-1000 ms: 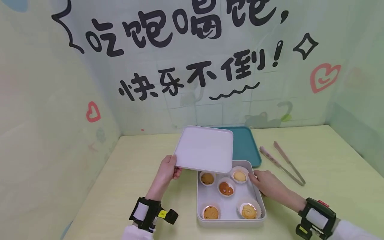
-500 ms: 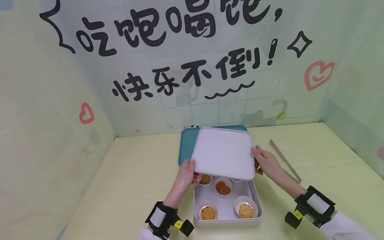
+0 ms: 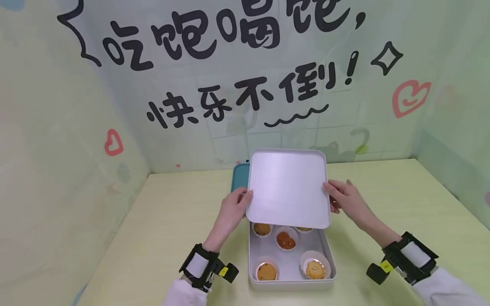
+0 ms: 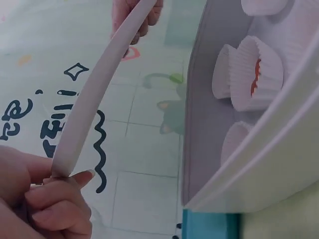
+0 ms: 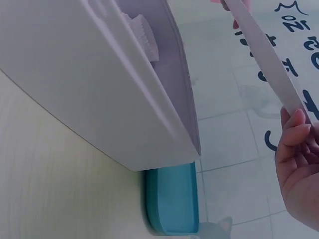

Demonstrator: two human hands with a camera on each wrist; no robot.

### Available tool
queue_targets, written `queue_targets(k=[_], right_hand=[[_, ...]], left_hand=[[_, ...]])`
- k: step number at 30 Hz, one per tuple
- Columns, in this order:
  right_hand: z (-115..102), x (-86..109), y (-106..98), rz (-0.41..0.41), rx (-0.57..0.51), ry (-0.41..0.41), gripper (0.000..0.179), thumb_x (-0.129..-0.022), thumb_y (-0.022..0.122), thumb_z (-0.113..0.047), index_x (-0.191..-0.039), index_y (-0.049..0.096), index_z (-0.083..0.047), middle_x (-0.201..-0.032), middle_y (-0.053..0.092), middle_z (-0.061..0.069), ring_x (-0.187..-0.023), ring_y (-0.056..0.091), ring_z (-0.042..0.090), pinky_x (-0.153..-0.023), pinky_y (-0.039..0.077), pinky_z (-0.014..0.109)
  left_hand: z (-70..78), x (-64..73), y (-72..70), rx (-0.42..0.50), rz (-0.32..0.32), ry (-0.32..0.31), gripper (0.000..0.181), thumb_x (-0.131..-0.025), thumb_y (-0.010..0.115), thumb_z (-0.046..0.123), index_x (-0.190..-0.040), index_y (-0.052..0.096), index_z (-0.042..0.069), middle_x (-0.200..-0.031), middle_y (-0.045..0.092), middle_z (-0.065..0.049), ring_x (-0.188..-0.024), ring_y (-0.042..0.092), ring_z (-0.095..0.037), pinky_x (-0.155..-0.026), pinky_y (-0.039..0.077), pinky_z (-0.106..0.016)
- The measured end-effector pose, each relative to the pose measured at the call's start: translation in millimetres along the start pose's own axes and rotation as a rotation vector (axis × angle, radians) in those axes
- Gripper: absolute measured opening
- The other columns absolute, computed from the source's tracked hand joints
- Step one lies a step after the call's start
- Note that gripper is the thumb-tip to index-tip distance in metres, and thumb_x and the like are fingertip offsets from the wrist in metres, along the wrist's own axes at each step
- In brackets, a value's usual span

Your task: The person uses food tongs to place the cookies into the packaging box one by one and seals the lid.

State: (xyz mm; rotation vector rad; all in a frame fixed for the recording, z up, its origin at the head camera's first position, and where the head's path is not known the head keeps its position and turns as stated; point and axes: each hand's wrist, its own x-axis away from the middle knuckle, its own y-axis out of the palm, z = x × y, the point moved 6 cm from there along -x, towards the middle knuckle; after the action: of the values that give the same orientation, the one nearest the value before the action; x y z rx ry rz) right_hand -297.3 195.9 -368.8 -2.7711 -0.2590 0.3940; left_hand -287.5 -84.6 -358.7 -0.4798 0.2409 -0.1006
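Note:
Both hands hold a pale lavender lid by its opposite side edges, tilted up over the back of a matching box. My left hand pinches the left edge; thumb and curled fingers close on the rim in the left wrist view. At the right edge, my right hand grips with the thumb in front and fingers behind. Inside the box are several cookies in white paper cups, among them a reddish-brown one, a round one and a pale one. The lid hides the box's back part.
Behind the lid a teal tray lies on the pale wooden table, mostly covered from view. One tip of the tongs shows behind my right hand. A printed backdrop stands along the table's back edge.
My right hand has left the box's right rim and taken the lid's right edge. The lid has moved right, over the box's back part, and tilted up more. The box stays in place.

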Motion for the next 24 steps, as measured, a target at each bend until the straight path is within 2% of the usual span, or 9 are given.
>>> queue_targets(k=[2, 5, 9, 11, 13, 15, 17, 21, 24], right_hand=[[-6.7, 1.0, -2.2, 0.042, -0.016, -0.062, 0.024, -0.095, 0.049, -0.015, -0.098, 0.054, 0.007, -0.065, 0.047, 0.013, -0.052, 0.047, 0.019, -0.080, 0.040, 0.033], [-15.1, 4.3, -5.9, 0.098, -0.075, -0.143, 0.016, -0.093, 0.050, -0.006, -0.096, 0.056, 0.009, -0.070, 0.046, 0.013, -0.056, 0.049, 0.018, -0.049, 0.045, 0.026], [-23.1, 10.8, -7.3, 0.079, -0.142, -0.234, 0.011, -0.090, 0.049, 0.005, -0.096, 0.055, 0.012, -0.071, 0.051, 0.015, -0.062, 0.053, 0.017, -0.055, 0.050, 0.024], [-25.6, 14.3, -6.5, 0.052, -0.103, -0.264, 0.016, -0.089, 0.049, 0.008, -0.103, 0.057, 0.011, -0.072, 0.057, 0.014, -0.066, 0.057, 0.015, -0.074, 0.048, 0.025], [-26.2, 17.5, -5.9, 0.040, -0.010, -0.281, 0.024, -0.090, 0.048, 0.008, -0.111, 0.059, 0.006, -0.085, 0.063, 0.012, -0.081, 0.060, 0.012, -0.096, 0.033, 0.030], [-25.2, 20.1, -4.8, 0.036, 0.072, -0.271, 0.030, -0.091, 0.044, 0.007, -0.116, 0.059, 0.001, -0.089, 0.065, 0.009, -0.086, 0.060, 0.009, -0.105, 0.011, 0.034], [-23.3, 21.8, -3.0, 0.029, 0.151, -0.240, 0.032, -0.093, 0.042, 0.001, -0.120, 0.058, -0.004, -0.095, 0.066, 0.006, -0.089, 0.060, 0.008, -0.105, -0.002, 0.037], [-18.4, 22.7, 3.6, 0.012, 0.298, -0.179, 0.033, -0.096, 0.044, -0.016, -0.126, 0.054, -0.006, -0.102, 0.064, 0.009, -0.097, 0.059, 0.022, -0.104, -0.005, 0.035], [-11.7, 25.0, 12.3, -0.024, 0.395, -0.118, 0.043, -0.095, 0.048, -0.027, -0.131, 0.047, -0.004, -0.113, 0.058, 0.016, -0.119, 0.040, 0.032, -0.105, 0.011, 0.042]], left_hand=[[7.2, -3.4, -4.6, -0.063, 0.045, 0.042, 0.026, -0.094, 0.050, 0.020, -0.107, 0.061, -0.001, -0.060, 0.044, -0.001, -0.050, 0.038, -0.012, -0.043, 0.031, -0.023], [15.3, -4.6, -8.3, -0.059, 0.055, 0.069, 0.022, -0.094, 0.049, 0.015, -0.102, 0.062, -0.001, -0.057, 0.046, -0.006, -0.046, 0.039, -0.014, -0.040, 0.031, -0.024], [16.4, -2.9, -6.4, 0.174, -0.049, 0.035, 0.023, -0.095, 0.037, 0.006, -0.102, 0.057, -0.003, -0.070, 0.055, -0.013, -0.052, 0.048, -0.022, -0.041, 0.042, -0.027], [14.1, -1.2, -6.5, 0.294, -0.081, -0.002, 0.029, -0.095, 0.033, 0.007, -0.111, 0.056, -0.002, -0.078, 0.058, -0.015, -0.058, 0.051, -0.026, -0.044, 0.046, -0.029], [11.3, -0.6, -6.4, 0.331, -0.091, -0.020, 0.033, -0.095, 0.033, 0.012, -0.116, 0.054, -0.002, -0.079, 0.056, -0.015, -0.060, 0.051, -0.023, -0.045, 0.047, -0.029], [8.7, 0.7, -5.7, 0.285, -0.087, -0.032, 0.040, -0.097, 0.035, 0.023, -0.123, 0.052, -0.001, -0.087, 0.058, -0.017, -0.058, 0.049, -0.020, -0.045, 0.045, -0.028], [6.0, 3.2, -2.7, 0.198, -0.095, -0.038, 0.047, -0.097, 0.039, 0.032, -0.130, 0.046, 0.000, -0.101, 0.058, -0.017, -0.059, 0.050, -0.017, -0.046, 0.044, -0.027], [3.6, 8.8, 6.0, -0.001, -0.111, 0.017, 0.052, -0.095, 0.046, 0.031, -0.136, 0.037, 0.001, -0.128, 0.046, -0.018, -0.087, 0.057, -0.022, -0.066, 0.049, -0.032], [4.7, 13.8, 12.7, -0.157, -0.120, 0.091, 0.051, -0.095, 0.046, 0.026, -0.136, 0.035, -0.004, -0.128, 0.045, -0.021, -0.110, 0.048, -0.027, -0.084, 0.044, -0.037]])
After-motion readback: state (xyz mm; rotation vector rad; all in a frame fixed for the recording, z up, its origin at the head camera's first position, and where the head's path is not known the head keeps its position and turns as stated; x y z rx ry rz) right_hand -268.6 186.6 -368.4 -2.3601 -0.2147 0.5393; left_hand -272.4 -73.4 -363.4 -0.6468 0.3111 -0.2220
